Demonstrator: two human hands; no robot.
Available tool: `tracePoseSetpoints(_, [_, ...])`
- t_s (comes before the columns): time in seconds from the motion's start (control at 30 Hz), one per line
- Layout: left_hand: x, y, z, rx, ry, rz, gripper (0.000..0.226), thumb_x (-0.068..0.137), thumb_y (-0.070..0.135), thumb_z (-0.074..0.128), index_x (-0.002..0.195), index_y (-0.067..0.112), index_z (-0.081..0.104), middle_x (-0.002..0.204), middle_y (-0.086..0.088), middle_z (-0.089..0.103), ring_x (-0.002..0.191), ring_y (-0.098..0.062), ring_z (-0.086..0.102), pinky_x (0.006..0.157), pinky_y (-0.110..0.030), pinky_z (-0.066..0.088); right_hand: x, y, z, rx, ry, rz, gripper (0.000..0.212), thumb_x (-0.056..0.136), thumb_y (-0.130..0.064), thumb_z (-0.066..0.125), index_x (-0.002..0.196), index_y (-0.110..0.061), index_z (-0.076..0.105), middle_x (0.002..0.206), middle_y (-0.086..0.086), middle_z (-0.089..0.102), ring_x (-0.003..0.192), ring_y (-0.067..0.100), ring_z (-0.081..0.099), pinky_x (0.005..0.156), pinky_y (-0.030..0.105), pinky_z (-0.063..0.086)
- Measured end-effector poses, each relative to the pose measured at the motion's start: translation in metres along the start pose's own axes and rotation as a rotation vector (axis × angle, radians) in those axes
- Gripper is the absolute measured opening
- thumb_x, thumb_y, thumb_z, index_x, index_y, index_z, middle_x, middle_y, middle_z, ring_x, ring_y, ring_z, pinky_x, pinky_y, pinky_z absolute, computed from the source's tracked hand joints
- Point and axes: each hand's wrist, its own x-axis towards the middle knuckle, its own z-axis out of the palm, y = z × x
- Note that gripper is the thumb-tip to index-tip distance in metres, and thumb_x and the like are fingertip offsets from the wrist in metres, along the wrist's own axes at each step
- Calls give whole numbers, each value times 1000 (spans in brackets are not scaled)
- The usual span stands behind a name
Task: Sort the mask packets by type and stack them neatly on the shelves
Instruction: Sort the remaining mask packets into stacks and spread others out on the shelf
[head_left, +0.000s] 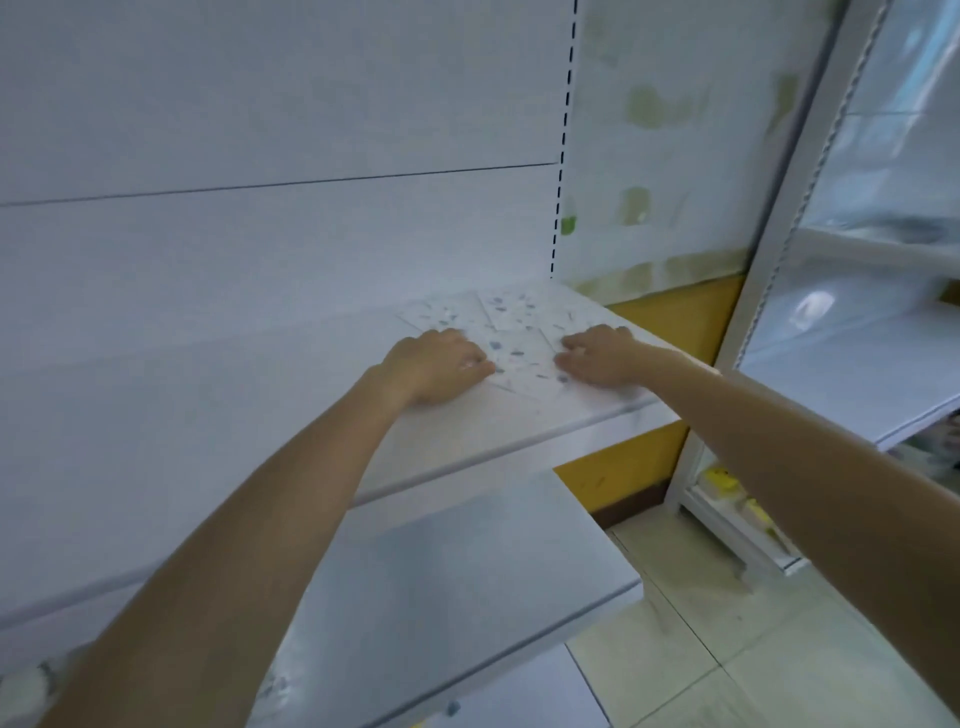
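White mask packets with blue-grey speckles lie at the right end of the upper white shelf (467, 431). The nearest mask packet (524, 361) sits between my hands. My left hand (436, 366) holds its left edge with curled fingers, thumb on top. At the right edge, my right hand (597, 356) grips it the same way. Two more packets (514, 306) lie flat just behind, toward the back panel. The frame is blurred, so the print on the packets is unreadable.
A lower white shelf (467, 582) juts out beneath my forearms, with a blurred speckled packet (278, 686) near its front left. To the right stands another white shelving unit (857, 374) with yellow items (724, 480) low down. Tiled floor (753, 649) lies between them.
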Motion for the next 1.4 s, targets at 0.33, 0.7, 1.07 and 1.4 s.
tracePoseSetpoints(0.33, [42, -27, 2, -18, 67, -395, 60, 87, 62, 47, 130, 20, 46, 135, -7, 47, 120, -26, 48, 93, -37, 37, 75, -9, -7, 132, 175, -191, 79, 80, -68, 51, 140, -19, 38, 140, 13, 40, 129, 33, 34, 104, 43, 29])
tracePoseSetpoints(0.7, [50, -28, 12, -377, 271, -633, 66, 82, 45, 67, 135, 15, 42, 125, -13, 54, 113, -27, 52, 90, -31, 40, 107, -32, -13, 269, 193, -260, 64, 82, -53, 61, 128, -12, 44, 123, 12, 51, 117, 30, 46, 96, 37, 35])
tracePoseSetpoints(1.07, [45, -66, 20, -329, 370, -826, 45, 92, 34, 54, 130, 11, 46, 128, -13, 53, 119, -30, 49, 94, -38, 41, 113, -83, -31, 814, -74, -287, 62, 88, -15, 61, 140, -2, 29, 108, 13, 49, 69, 18, 47, 58, 26, 39])
tracePoseSetpoints(1.4, [44, -69, 17, -720, 360, -666, 55, 82, 46, 65, 129, 22, 49, 123, 7, 55, 118, -15, 51, 97, -31, 41, 122, -91, -11, 674, 35, -478, 55, 90, -29, 60, 138, -15, 37, 116, 7, 53, 97, 20, 53, 77, 22, 40])
